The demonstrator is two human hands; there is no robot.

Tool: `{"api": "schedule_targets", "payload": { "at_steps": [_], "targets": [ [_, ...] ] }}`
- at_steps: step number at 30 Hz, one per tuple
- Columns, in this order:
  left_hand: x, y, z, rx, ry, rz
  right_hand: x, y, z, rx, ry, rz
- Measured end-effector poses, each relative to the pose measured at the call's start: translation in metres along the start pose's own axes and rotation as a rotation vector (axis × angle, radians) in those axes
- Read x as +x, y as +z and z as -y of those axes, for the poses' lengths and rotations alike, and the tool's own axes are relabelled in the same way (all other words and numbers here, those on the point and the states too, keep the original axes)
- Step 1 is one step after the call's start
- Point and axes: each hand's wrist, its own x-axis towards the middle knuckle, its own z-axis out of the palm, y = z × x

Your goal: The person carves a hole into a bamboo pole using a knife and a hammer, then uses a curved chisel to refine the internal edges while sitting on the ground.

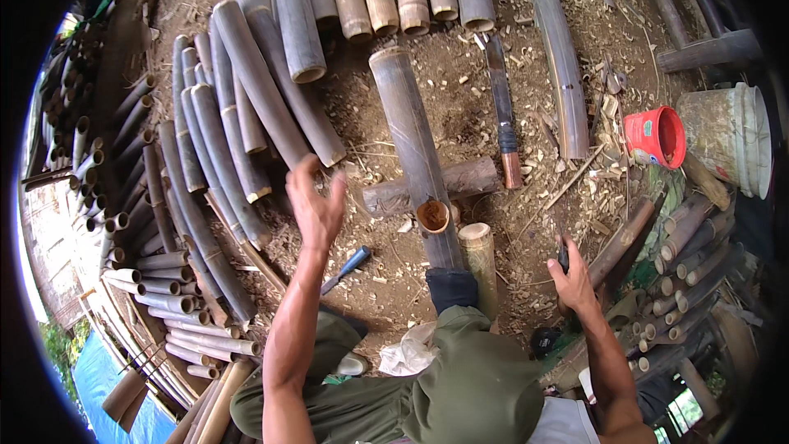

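Observation:
I look down at bare earth strewn with cut bamboo tubes. My left hand [315, 205] is raised with its fingers spread, holding nothing, close to the ends of several grey bamboo lengths [271, 107]. My right hand [573, 278] grips a small dark object [563, 256] whose kind I cannot tell. A long bamboo tube [411, 148] runs away from my knee [450, 288], resting across a short log [464, 181]. A short bamboo cup [433, 216] and a pale bamboo stub [478, 256] stand beside it. A machete [501, 107] lies on the ground further off.
A blue-handled tool [349, 267] lies by my left leg. A red plastic cup [655, 136] and a clear plastic bucket [727, 140] stand at the right. Stacks of bamboo pieces fill the left side [156, 279] and the right side [686, 255]. A curved bamboo length [559, 57] lies beside the machete.

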Motion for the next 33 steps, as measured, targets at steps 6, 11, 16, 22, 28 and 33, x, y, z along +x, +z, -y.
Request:
{"api": "schedule_targets", "payload": {
  "at_steps": [6,11,16,22,28,33],
  "targets": [
    [-0.114,0.009,-0.085,-0.865,-0.485,1.117,-0.004,0.011,0.129,-0.016,-0.227,0.340],
    [-0.091,0.054,-0.100,-0.843,-0.669,1.123,0.037,0.050,0.149,-0.122,-0.224,0.451],
    [-0.080,0.075,-0.114,-0.847,-0.671,0.913,0.071,0.051,0.155,-0.181,-0.166,0.526],
    [-0.081,0.076,-0.111,-1.289,-0.908,0.857,0.095,0.030,0.193,-0.403,-0.326,0.655],
    [-0.071,0.055,-0.114,-1.720,-1.128,0.706,0.115,0.030,0.231,-0.576,-0.484,0.782],
    [-0.083,0.060,-0.102,-1.971,-1.121,0.575,0.127,0.042,0.260,-0.731,-0.496,0.895]
  ]
}}
